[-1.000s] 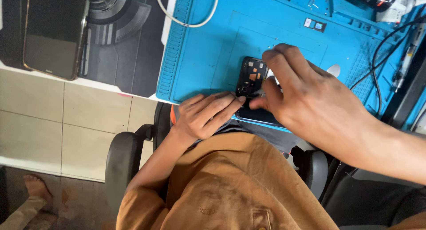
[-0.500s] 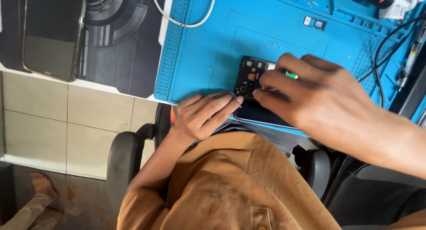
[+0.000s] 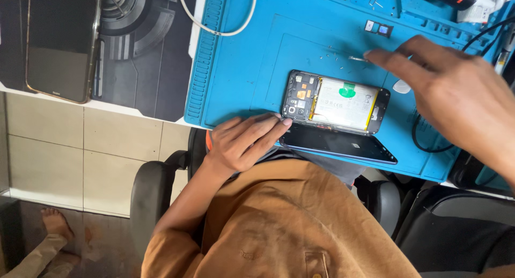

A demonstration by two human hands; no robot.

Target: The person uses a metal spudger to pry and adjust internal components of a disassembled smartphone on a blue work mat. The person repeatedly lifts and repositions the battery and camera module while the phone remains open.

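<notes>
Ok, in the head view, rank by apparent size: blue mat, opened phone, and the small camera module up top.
1. blue mat, by far the largest.
2. opened phone, battery showing.
3. camera module, tiny.
Gaps are clear despite perspective.

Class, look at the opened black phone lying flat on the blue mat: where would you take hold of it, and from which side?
Probably pinch the opened black phone across its two long edges near the middle, coming from above. It lies flat with battery and boards exposed upward, so only the rim is safe.
</notes>
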